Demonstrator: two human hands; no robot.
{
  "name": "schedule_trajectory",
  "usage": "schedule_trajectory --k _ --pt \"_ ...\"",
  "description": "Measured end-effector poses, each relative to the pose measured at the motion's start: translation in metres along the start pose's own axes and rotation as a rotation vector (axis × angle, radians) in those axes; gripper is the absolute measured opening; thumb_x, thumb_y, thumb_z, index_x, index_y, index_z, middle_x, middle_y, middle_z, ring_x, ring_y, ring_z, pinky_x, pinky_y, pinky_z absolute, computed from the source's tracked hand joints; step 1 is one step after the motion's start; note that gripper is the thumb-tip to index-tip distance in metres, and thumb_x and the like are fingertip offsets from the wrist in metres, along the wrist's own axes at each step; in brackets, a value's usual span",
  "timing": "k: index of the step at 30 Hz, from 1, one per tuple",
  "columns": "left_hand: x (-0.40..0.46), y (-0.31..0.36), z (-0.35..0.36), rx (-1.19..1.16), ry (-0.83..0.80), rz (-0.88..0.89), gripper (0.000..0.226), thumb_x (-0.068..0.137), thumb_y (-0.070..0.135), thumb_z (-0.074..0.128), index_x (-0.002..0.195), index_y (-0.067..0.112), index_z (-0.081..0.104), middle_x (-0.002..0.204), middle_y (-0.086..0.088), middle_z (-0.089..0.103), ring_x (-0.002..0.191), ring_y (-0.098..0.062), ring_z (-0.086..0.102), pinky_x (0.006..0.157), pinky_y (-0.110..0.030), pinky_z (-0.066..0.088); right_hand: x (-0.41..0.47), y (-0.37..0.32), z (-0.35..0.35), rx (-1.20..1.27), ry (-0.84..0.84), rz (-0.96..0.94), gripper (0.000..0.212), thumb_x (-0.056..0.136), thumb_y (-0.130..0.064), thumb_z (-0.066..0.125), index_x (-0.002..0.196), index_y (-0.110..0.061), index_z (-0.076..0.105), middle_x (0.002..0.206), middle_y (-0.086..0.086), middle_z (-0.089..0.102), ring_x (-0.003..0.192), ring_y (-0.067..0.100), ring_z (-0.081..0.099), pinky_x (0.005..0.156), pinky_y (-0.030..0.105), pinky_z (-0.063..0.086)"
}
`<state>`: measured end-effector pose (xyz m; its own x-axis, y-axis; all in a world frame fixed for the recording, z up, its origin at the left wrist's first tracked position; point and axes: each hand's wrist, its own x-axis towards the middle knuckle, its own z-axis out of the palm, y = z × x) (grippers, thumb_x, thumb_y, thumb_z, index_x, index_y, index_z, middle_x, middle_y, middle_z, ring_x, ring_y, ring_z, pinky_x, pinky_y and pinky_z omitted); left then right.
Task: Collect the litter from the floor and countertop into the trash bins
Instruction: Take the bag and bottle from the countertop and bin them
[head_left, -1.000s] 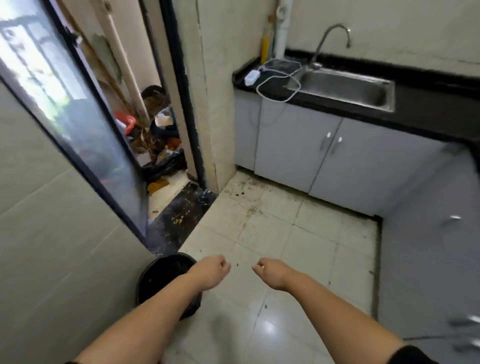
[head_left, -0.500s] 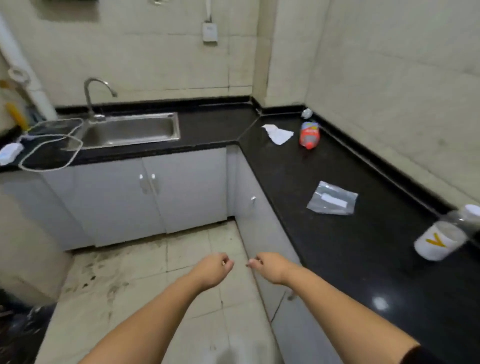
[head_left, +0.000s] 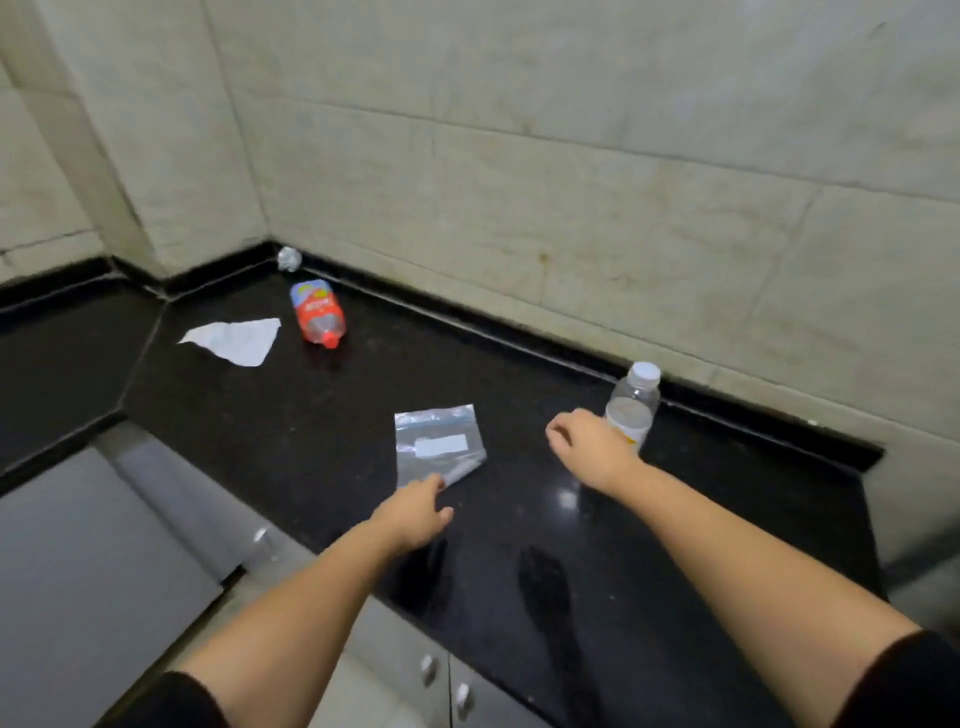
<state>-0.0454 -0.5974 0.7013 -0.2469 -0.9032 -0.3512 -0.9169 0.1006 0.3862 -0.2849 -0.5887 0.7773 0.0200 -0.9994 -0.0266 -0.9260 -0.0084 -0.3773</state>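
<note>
Litter lies on the black countertop (head_left: 260, 426). A clear zip bag (head_left: 439, 447) with a white label lies flat in the middle. My left hand (head_left: 415, 512) reaches over the counter, fingers apart, fingertips at the bag's near edge. A clear plastic bottle (head_left: 634, 408) with a white cap lies tilted near the wall. My right hand (head_left: 589, 447) hovers just left of it, fingers loosely curled, holding nothing. Farther back lie a red-labelled bottle (head_left: 317, 312), a white paper scrap (head_left: 234, 338) and a crumpled foil ball (head_left: 289, 258) in the corner.
Tiled walls close off the counter at the back and right. Grey cabinet doors (head_left: 93, 561) with small knobs run below the counter's front edge. The counter ends at a raised black lip on the right (head_left: 867, 457).
The view swung right from the bin and sink to the counter. Both hands moved up and forward over the countertop, the left to the zip bag, the right to the clear bottle.
</note>
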Motion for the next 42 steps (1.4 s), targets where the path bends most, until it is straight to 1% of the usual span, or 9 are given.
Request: schedule_trajectory --k 4,9,14,17,22,26,30,35,42 --pt "0.057 0.008 -0.003 0.135 0.007 0.064 0.059 0.089 0.044 0.049 0.141 0.022 0.03 0.14 -0.011 0.04 0.129 -0.033 0.041 0.103 -0.049 0.042 0.034 0.03 -0.045 -0.122 0.34 0.129 0.032 0.09 -0.017 0.049 0.119 -0.011 0.06 0.129 0.015 0.052 0.121 0.034 0.047 0.097 0.043 0.045" --pt "0.101 0.001 0.018 0.179 -0.106 -0.015 0.074 0.089 0.057 0.046 0.149 0.03 0.012 0.16 -0.01 -0.002 0.148 -0.035 0.001 0.116 -0.054 0.024 0.055 0.065 -0.048 -0.285 0.181 0.413 0.053 0.093 -0.028 0.047 0.143 -0.024 0.03 0.153 0.017 0.021 0.132 0.041 0.033 0.099 0.051 0.041" --pt "0.116 -0.006 0.02 0.31 -0.055 0.05 0.045 0.095 0.028 0.04 0.139 0.031 0.032 0.142 -0.012 0.029 0.133 -0.035 0.026 0.101 -0.05 0.041 0.063 0.078 -0.029 -0.295 0.19 0.431 0.048 0.095 -0.032 0.048 0.139 -0.024 0.034 0.14 0.013 0.036 0.115 0.042 0.042 0.077 0.043 0.045" --pt "0.117 -0.01 0.014 0.264 -0.04 0.104 0.044 0.095 0.014 0.035 0.136 0.027 0.041 0.135 -0.011 0.035 0.128 -0.034 0.034 0.101 -0.046 0.043 0.068 0.074 -0.025 -0.329 0.233 0.383 0.039 0.095 -0.033 0.046 0.132 -0.02 0.041 0.131 0.014 0.043 0.11 0.04 0.044 0.073 0.042 0.046" --pt "0.096 -0.02 0.019 0.048 0.028 0.033 0.036 0.093 0.015 0.035 0.127 0.022 0.047 0.122 -0.009 0.041 0.108 -0.029 0.051 0.094 -0.038 0.045 0.076 0.05 -0.017 -0.329 0.172 0.167 0.033 0.095 -0.03 0.048 0.124 -0.014 0.044 0.122 0.017 0.044 0.094 0.038 0.054 0.064 0.039 0.045" --pt "0.069 -0.027 0.011 -0.017 0.166 -0.034 0.03 0.088 0.007 0.041 0.114 0.016 0.053 0.117 -0.006 0.045 0.101 -0.027 0.055 0.08 -0.034 0.045 0.088 0.009 -0.009 -0.095 0.188 0.022 0.033 0.094 -0.032 0.048 0.121 -0.012 0.045 0.116 0.016 0.042 0.084 0.038 0.056 0.062 0.036 0.042" --pt "0.015 -0.045 0.0 -0.096 0.353 -0.258 0.021 0.086 0.007 0.041 0.1 0.015 0.054 0.111 -0.008 0.05 0.103 -0.03 0.054 0.084 -0.04 0.05 0.092 -0.05 0.006 0.057 0.123 -0.237 0.032 0.093 -0.034 0.05 0.12 -0.017 0.045 0.117 0.01 0.041 0.077 0.031 0.051 0.064 0.033 0.044" --pt "-0.099 -0.082 0.024 -0.252 0.506 -0.604 0.014 0.089 0.008 0.043 0.088 0.014 0.055 0.11 -0.01 0.057 0.095 -0.029 0.057 0.078 -0.032 0.042 0.053 -0.13 0.034 0.187 -0.007 -0.508 0.031 0.09 -0.034 0.054 0.117 -0.019 0.048 0.114 0.008 0.043 0.08 0.035 0.058 0.063 0.035 0.047" --pt "-0.292 -0.119 0.095 -0.457 0.65 -1.042 0.023 0.091 0.009 0.041 0.099 0.004 0.062 0.109 -0.021 0.064 0.101 -0.036 0.061 0.087 -0.041 0.049 -0.062 -0.236 0.102 0.221 -0.288 -0.91 0.031 0.09 -0.034 0.055 0.117 -0.018 0.049 0.117 0.008 0.044 0.088 0.033 0.059 0.073 0.039 0.051"
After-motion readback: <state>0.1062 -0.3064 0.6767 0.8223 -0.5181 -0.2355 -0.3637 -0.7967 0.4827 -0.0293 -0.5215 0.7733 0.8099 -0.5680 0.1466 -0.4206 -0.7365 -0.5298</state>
